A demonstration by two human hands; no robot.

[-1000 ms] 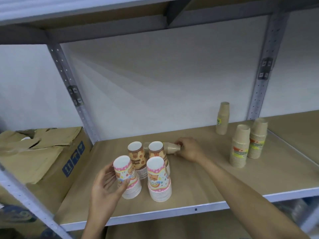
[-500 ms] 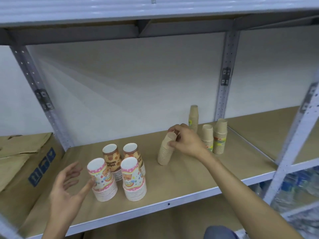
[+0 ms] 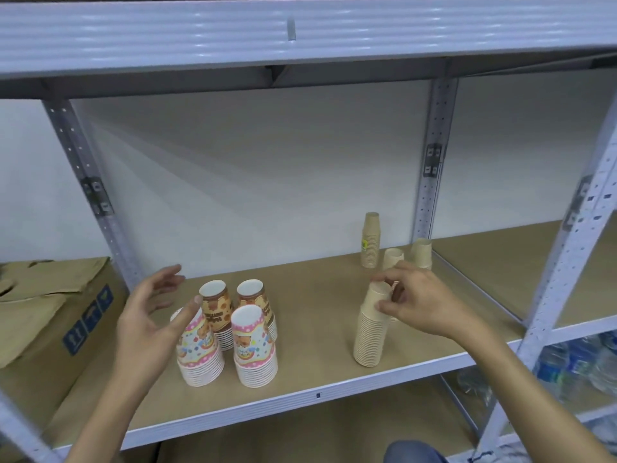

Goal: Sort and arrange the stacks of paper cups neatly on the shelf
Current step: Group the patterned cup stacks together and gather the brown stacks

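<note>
Leftmost, at about nine o'clock, a cardboard box (image 3: 50,315) sits on the neighbouring bay. Next comes the left hand (image 3: 150,324), its grip spread wide and empty, thumb just touching or nearly touching the top of the near-left pink printed stack (image 3: 198,349). That stack forms a tight square with a second pink stack (image 3: 253,349) beside it and two brown printed stacks (image 3: 217,312) (image 3: 255,304) behind, toward twelve o'clock. All four stand upside down on the shelf (image 3: 317,329).

Moving toward three o'clock, a tall plain kraft stack (image 3: 370,329) stands near the front edge, leaning slightly. The right hand (image 3: 420,304) has its grip pinched around the top of this stack, fingertips (image 3: 384,309) on the uppermost cups. Behind it, three shorter kraft stacks (image 3: 370,240) (image 3: 392,259) (image 3: 421,253) cluster by the rear upright.

Seemingly the step is to bring the tall stack in with its kraft fellows. A grip at the very top risks lifting off only a few cups or tipping the column; better to drop the hand lower and clasp the middle, keep the stack vertical, and set it down in line with the other three at one o'clock. The free left hand could steady the base.
</note>
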